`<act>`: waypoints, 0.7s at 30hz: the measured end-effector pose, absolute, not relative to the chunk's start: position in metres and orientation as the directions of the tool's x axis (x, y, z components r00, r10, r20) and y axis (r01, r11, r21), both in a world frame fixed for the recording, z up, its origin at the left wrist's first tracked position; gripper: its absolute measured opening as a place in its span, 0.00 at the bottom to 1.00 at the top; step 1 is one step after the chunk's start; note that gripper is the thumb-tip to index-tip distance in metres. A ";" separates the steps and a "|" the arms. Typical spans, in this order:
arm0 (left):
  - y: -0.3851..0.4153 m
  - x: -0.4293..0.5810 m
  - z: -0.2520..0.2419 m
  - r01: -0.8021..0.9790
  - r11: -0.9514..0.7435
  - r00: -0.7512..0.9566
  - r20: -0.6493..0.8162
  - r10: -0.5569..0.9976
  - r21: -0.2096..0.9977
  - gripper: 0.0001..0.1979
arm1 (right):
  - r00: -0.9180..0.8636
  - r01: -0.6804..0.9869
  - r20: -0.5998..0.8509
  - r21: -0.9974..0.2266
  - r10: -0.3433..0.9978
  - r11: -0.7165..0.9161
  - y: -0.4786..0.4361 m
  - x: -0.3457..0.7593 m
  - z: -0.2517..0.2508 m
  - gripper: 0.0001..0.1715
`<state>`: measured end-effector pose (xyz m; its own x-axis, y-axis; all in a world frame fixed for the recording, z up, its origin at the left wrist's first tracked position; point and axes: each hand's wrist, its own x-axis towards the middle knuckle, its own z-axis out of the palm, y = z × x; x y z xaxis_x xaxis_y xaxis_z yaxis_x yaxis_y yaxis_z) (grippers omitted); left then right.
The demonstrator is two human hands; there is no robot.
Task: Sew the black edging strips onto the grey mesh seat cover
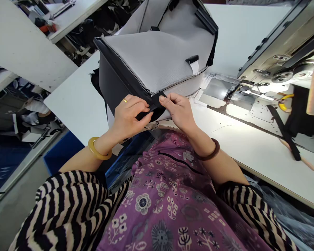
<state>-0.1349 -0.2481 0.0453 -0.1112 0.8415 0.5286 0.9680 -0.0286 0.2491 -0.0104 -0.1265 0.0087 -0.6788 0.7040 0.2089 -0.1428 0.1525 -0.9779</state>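
Note:
A large grey and black bag [159, 55] lies on the white table, its grey inner side up and its black panel facing left. At its near corner, my left hand [131, 116] pinches a black strip [155, 101] between thumb and fingers. My right hand [179, 109] holds the same strip from the right, thumb on top. The hands are a short gap apart. A small black tab with a white label [194, 65] sits on the bag's right part.
The sewing machine [285, 66] stands at the right with its light on. Near it are yellow-handled scissors [286, 103], black straps [284, 132] and a wooden stick [310, 164]. A blue crate [64, 151] is below the table [70, 101].

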 end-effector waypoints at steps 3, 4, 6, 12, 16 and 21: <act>-0.247 -0.140 0.040 0.956 0.012 -0.164 0.499 0.851 0.292 0.12 | -0.669 -0.119 0.223 -0.974 0.709 0.194 -0.126 -0.013 0.008 0.30; -0.246 -0.144 0.037 0.948 0.036 -0.194 0.483 0.854 0.318 0.14 | -0.659 -0.115 0.230 -0.972 0.716 0.205 -0.124 -0.014 0.008 0.30; -0.247 -0.154 0.028 0.927 0.091 -0.257 0.441 0.860 0.364 0.17 | -0.626 -0.120 0.250 -0.967 0.739 0.226 -0.121 -0.014 0.008 0.30; -0.256 -0.159 0.025 0.943 0.114 -0.274 0.535 0.799 0.312 0.13 | -0.615 -0.109 0.309 -0.945 0.725 0.309 -0.114 -0.017 0.011 0.29; -0.263 -0.132 0.038 0.976 0.028 -0.164 0.646 0.746 0.215 0.13 | -0.617 -0.114 0.334 -0.934 0.713 0.338 -0.119 -0.021 0.011 0.30; -0.279 -0.096 0.007 0.865 -0.201 -0.011 0.418 0.908 0.460 0.07 | -0.602 -0.118 0.373 -0.916 0.706 0.383 -0.121 -0.023 0.005 0.29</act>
<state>-0.0959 -0.2791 0.0070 -0.0113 0.9085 0.4178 0.8646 -0.2011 0.4605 -0.0233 -0.1212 0.0045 -0.6023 0.7058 0.3729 -0.1184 0.3830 -0.9161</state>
